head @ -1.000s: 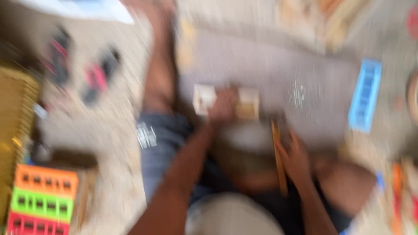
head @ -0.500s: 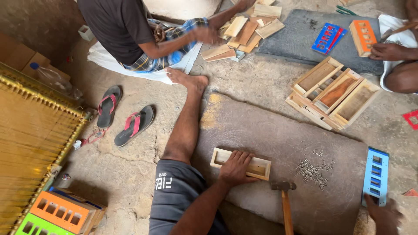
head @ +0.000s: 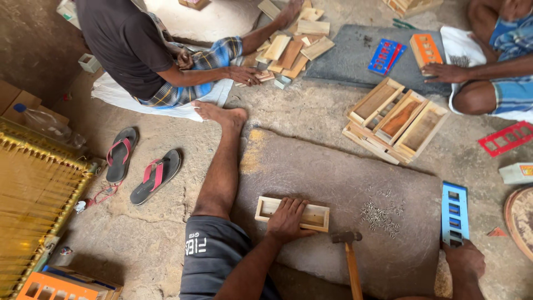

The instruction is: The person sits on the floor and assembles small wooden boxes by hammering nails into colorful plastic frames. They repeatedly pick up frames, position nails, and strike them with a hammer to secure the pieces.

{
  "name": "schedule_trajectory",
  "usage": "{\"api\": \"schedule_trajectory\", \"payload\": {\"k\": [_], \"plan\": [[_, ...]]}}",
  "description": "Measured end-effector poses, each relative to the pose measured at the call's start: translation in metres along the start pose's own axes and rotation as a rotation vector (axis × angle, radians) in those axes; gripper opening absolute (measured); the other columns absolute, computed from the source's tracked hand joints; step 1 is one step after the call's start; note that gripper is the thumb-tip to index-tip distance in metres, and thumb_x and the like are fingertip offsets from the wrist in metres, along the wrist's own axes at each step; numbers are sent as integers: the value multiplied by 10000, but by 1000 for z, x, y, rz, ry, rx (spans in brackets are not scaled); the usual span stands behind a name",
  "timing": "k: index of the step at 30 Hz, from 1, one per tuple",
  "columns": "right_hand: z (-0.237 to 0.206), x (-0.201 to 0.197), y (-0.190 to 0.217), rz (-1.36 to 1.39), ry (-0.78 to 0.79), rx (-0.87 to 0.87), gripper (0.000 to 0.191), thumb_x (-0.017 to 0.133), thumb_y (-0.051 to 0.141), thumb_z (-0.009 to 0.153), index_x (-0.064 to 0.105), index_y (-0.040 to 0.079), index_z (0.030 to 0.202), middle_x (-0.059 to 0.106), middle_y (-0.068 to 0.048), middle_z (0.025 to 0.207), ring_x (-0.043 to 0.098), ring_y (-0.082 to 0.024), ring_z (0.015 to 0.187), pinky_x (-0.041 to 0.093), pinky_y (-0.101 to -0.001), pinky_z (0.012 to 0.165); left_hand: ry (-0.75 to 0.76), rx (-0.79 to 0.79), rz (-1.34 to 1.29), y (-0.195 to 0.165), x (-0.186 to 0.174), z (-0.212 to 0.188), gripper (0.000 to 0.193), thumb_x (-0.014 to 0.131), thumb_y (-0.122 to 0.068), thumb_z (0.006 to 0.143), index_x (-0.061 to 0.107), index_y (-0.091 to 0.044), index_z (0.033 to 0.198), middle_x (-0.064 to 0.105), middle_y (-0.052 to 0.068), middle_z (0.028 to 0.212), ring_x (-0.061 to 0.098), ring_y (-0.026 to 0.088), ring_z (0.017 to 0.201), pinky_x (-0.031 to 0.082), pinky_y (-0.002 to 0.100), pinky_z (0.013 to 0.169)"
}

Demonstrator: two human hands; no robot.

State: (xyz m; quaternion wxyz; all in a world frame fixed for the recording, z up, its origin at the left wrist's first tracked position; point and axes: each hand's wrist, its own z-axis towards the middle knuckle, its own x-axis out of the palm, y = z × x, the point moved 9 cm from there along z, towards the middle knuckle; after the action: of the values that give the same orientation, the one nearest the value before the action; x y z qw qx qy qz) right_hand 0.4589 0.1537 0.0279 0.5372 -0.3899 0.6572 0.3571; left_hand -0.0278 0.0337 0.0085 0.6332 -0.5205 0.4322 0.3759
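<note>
Here the left hand [head: 287, 218] lies spread, fingers flat, on a small, pale, open wooden frame [head: 292, 213], rectangular and unpainted.

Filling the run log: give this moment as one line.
left hand: flat on wooden frame | right hand: touching blue stencil | hammer: lying between | nails: loose on slab

- Soft, even daylight fills the scene; nothing shows harsh glare or blown-out patches.
- The upper left corner, by the dark wall, is the dimmest part.
- Shadows are faint and diffuse: a soft one sits under the left hand [head: 286, 218] on the small wooden frame [head: 292, 213], another beside the sandals [head: 143, 166].
- Focus is sharp across the floor; the heap of small nails [head: 380, 214] reads as separate specks.
- The wide lens stretches things at the edges, as with the golden woven panel [head: 33, 189].
- The right hand [head: 465, 259] is crisp, without motion blur.
</note>
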Motion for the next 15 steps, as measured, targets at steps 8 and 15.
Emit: {"api": "schedule_trajectory", "payload": {"k": [8,15], "plan": [[-15,-1,-12,1429,213,137,705,744,578,930,592,90,1417,650,-244,1328,640,-437,1201,521,-523,997,-33,11,-32,9,7,-7,1095,690,-760,751,454,18,1485,519,206,1436,441,388,1375,247,515,1220],[-100,52,-3,2030,558,478,566,625,522,1085,522,56,1389,655,-265,1295,647,-438,1194,535,-492,1017,33,-29,-20,7,5,-7,1095,667,-780,763,423,-11,1502,456,211,1495,390,414,1402,220,521,1212]]}}
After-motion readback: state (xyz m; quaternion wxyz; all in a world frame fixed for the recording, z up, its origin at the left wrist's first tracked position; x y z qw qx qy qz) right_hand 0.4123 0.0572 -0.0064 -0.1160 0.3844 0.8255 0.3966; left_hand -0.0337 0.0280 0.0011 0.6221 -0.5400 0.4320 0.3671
